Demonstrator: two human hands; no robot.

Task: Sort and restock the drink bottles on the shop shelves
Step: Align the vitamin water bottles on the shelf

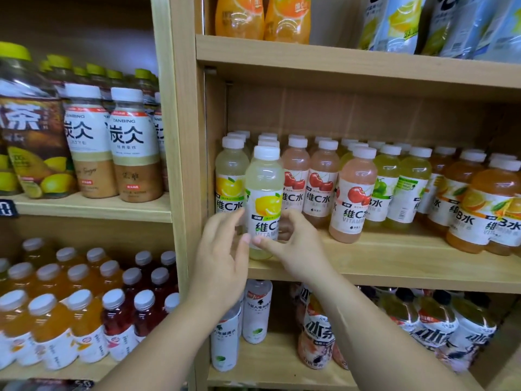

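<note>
A: What's on the far left?
B: Milk-tea bottles [132, 145], upper shelf, next bay.
A: Hands?
B: Left hand [222, 258] open, fingers spread, just beside the lemon bottle [263, 204]. Right hand [296, 249] curled round its lower part; can't tell if it's gripping.
A: Bottle's where?
B: Upright at the middle shelf [394, 266] front edge, w/ cherry bottles [351, 198] to its right.
</note>
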